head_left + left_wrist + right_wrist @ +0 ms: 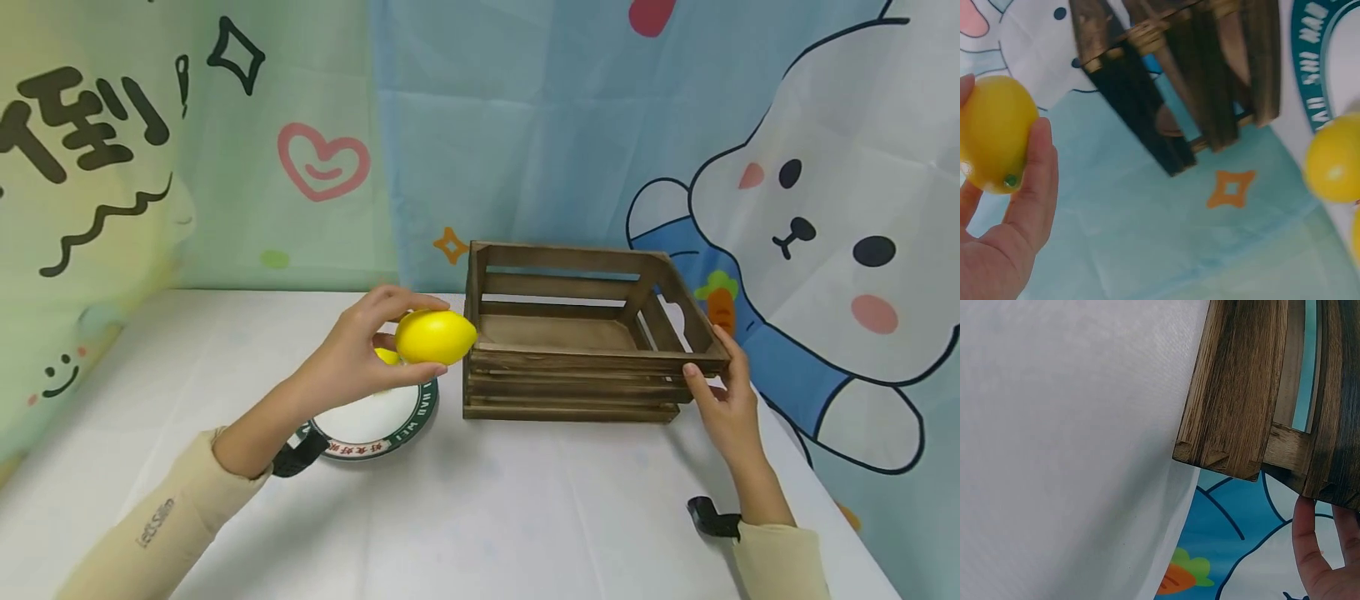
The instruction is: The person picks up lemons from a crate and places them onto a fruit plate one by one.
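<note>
My left hand (354, 348) holds a yellow lemon (437, 337) between thumb and fingers, in the air at the left end of a brown slatted wooden crate (570, 362). The left wrist view shows the same lemon (999, 134) with a small green spot at one end. At the crate's right end, my right hand (727, 408) grips the upper corner. In the right wrist view, fingertips (1305, 506) touch the crate's edge. Below the left hand, a white plate with a green rim (411, 429) bears more lemons (1335, 159), mostly hidden in the head view.
A white cloth (480, 508) covers the table, whose right edge (847, 508) slants away beyond the right hand. Behind the crate hangs a printed backdrop (510, 150) with a cartoon animal. Both wrists wear black straps.
</note>
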`<state>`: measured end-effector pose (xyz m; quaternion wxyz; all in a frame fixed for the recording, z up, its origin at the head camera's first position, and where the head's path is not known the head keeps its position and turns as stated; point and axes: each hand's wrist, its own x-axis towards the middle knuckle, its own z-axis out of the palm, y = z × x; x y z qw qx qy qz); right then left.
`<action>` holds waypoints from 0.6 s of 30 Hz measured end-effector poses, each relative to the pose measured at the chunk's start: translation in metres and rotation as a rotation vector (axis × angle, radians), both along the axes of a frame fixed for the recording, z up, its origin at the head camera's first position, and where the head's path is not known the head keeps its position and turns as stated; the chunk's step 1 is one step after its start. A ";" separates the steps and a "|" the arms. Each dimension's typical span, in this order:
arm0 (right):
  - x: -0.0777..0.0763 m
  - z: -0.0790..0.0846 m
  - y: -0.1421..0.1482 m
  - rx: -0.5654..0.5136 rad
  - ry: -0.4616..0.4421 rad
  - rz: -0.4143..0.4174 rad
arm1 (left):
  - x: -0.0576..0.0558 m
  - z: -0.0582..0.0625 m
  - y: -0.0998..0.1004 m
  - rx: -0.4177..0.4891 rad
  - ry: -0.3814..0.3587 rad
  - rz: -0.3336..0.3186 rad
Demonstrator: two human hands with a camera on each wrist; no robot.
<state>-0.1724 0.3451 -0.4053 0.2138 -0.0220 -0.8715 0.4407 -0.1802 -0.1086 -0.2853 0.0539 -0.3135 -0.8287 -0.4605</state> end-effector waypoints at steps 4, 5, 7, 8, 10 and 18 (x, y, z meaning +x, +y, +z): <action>0.001 -0.001 0.000 0.001 0.007 -0.017 | 0.002 -0.018 -0.007 0.009 -0.049 0.027; 0.002 -0.001 0.001 0.001 0.008 -0.019 | 0.003 -0.022 -0.009 0.007 -0.056 0.036; 0.002 -0.002 0.001 0.003 0.010 -0.022 | 0.004 -0.030 -0.013 0.004 -0.072 0.055; 0.002 -0.002 0.001 0.006 0.011 -0.022 | 0.004 -0.033 -0.015 0.002 -0.078 0.063; 0.002 -0.002 0.001 0.008 0.020 -0.024 | 0.006 -0.039 -0.019 -0.014 -0.076 0.083; -0.001 -0.004 0.001 -0.009 0.065 0.010 | 0.014 -0.064 -0.038 -0.073 -0.097 0.210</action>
